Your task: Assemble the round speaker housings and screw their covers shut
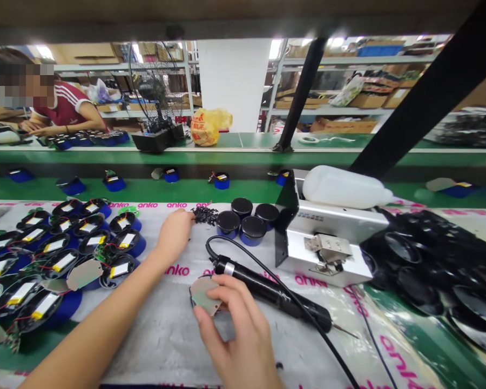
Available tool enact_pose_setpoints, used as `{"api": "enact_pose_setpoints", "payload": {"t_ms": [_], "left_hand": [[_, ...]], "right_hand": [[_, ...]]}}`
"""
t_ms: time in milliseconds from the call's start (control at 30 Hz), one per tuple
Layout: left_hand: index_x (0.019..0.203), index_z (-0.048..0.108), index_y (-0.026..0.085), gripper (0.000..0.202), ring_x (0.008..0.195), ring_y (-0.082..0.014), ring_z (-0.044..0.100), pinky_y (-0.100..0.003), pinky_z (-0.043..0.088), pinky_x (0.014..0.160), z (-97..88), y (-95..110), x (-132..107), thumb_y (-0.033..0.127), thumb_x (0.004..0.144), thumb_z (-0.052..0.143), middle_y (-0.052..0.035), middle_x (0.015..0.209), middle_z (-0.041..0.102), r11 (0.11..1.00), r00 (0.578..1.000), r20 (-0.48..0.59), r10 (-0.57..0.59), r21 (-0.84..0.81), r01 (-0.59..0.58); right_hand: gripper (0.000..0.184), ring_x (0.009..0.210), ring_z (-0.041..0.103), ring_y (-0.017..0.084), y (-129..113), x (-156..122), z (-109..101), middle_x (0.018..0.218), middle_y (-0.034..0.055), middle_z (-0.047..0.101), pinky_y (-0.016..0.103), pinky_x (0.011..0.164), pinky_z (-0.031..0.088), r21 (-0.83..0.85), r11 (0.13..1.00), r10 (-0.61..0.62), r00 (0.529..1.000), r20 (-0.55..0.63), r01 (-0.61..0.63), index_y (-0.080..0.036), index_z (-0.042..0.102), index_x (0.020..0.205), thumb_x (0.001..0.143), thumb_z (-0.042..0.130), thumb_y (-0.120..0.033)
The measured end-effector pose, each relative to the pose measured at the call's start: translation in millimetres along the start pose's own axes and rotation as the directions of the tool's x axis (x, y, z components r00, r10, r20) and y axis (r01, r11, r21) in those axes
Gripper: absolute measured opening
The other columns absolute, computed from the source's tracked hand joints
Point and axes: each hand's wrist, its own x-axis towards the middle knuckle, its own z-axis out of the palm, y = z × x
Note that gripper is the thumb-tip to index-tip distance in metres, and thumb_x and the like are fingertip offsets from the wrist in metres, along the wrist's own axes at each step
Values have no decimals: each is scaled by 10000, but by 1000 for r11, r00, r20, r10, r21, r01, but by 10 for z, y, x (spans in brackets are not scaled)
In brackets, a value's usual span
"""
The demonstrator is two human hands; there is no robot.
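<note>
Two hands working: left hand [174, 232] is reaching far into a heap of small black parts [204, 214], fingertips hidden, grip indiscernible. Right hand [237, 332] is pinching a grey plate [204, 294] near centre, half covering it. Electric screwdriver [267, 292] is lying just right.

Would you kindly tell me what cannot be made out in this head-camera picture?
Head view: whether the left hand has pinched anything from the pile of black bits; too small.
Head view: what lies under the grey plate; the right hand holding it covers it.
Head view: the label on the metal box; too small.
Head view: the black covers; cut off by the right edge.
</note>
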Motion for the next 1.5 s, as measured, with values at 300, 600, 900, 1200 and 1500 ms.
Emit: {"api": "enact_pose_setpoints", "payload": {"t_ms": [300, 600, 900, 1200, 1500], "left_hand": [[987, 705, 152, 110, 1101, -256, 637, -496, 474, 1030, -132, -71, -295, 215, 938, 631, -92, 1129, 706, 883, 999, 45, 20, -469, 4], [773, 793, 184, 184, 664, -122, 693, -222, 570, 673, -117, -93, -709, 321, 660, 840, -31, 751, 779, 262, 887, 433, 162, -885, 384], [772, 825, 148, 169, 624, -92, 688, -151, 559, 627, -202, -108, -712, 253, 666, 905, -32, 702, 781, 35, 796, 537, 278, -834, 550], [782, 831, 152, 144, 637, -91, 691, -146, 560, 644, -220, -89, -723, 244, 690, 892, -23, 707, 786, 37, 773, 556, 305, -818, 574], [791, 843, 181, 56, 628, -80, 663, -129, 538, 642, -237, -72, -757, 188, 735, 846, -4, 687, 783, 154, 837, 470, 281, -883, 444]], "right_hand": [[351, 1029, 691, 133, 40, 19, -146, 1234, 52, 614, 165, 767, 621, 74, 994, 66, 987, 148, -77, -282, 610, 1224, 894, 635, -166], [364, 1081, 702, 155, 117, 71, -91, 1288, 93, 642, 241, 987, 578, -199, 963, -174, 983, 55, 182, -198, 553, 1324, 963, 602, -205], [321, 1123, 697, 159, 114, 126, -117, 1237, 84, 705, 229, 1033, 547, -229, 952, -200, 979, 40, 204, -164, 625, 1255, 935, 647, -179], [320, 1110, 704, 146, 88, 121, -115, 1236, 79, 712, 198, 1040, 526, -218, 959, -178, 984, 23, 178, -159, 646, 1240, 922, 669, -175], [451, 1073, 727, 176, 76, 97, -98, 1245, 101, 715, 241, 997, 574, -278, 924, -269, 963, 13, 262, -150, 597, 1353, 909, 656, -97]]}}
